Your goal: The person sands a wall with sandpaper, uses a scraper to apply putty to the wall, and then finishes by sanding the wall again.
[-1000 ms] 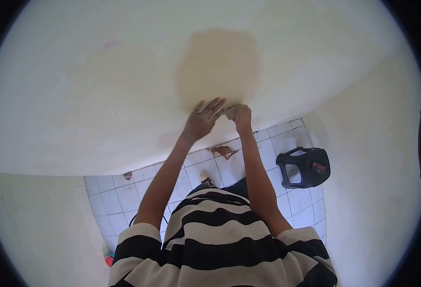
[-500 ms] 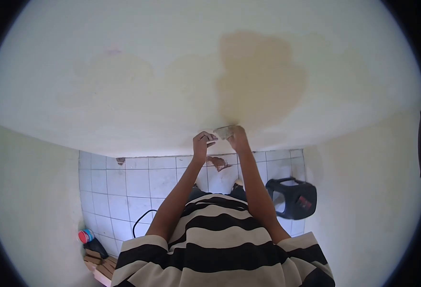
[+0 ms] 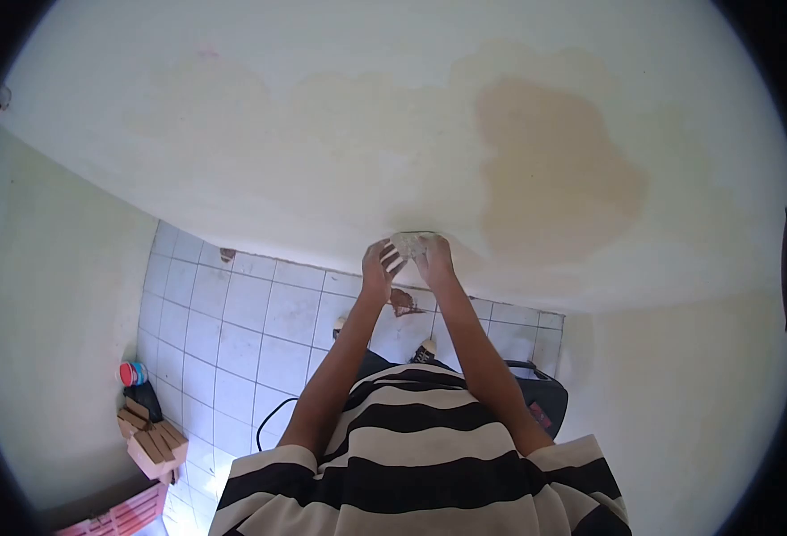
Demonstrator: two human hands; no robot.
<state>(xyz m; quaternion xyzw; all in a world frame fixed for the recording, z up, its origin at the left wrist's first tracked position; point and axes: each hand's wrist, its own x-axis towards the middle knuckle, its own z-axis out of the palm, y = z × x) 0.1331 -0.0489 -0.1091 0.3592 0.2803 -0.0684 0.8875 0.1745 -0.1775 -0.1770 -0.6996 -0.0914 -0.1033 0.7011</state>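
Just below and left of a tan patch [image 3: 559, 174] on a pale wall [image 3: 322, 170], 2 bare hands are close together at a flat, greyish block [image 3: 408, 246]. The right hand [image 3: 438, 259] grasps the block by its right end. The left hand [image 3: 378, 263] is unclenched, its fingers parted and curved towards the other end; whether they touch it, I cannot tell. Holding the block by 1 end probably leaves most of it uncovered and lets its far edge lie along the wall, which it appears to meet. The left hand seems placed to steady it.

Around the tan patch, the wall is creamy, with faint yellowish blotches to the left. Below the patch, white floor tiles [image 3: 237, 313] carry a reddish-brown mark [image 3: 402, 302], directly under the hands. Low beneath the patch, partly behind the right arm, is a dark stool [image 3: 550, 393] with a small red item [image 3: 539, 414] on it. Far down and left of the patch are a red-and-blue tub [image 3: 131, 373], a black bag [image 3: 147, 402] and cardboard boxes [image 3: 154, 451].
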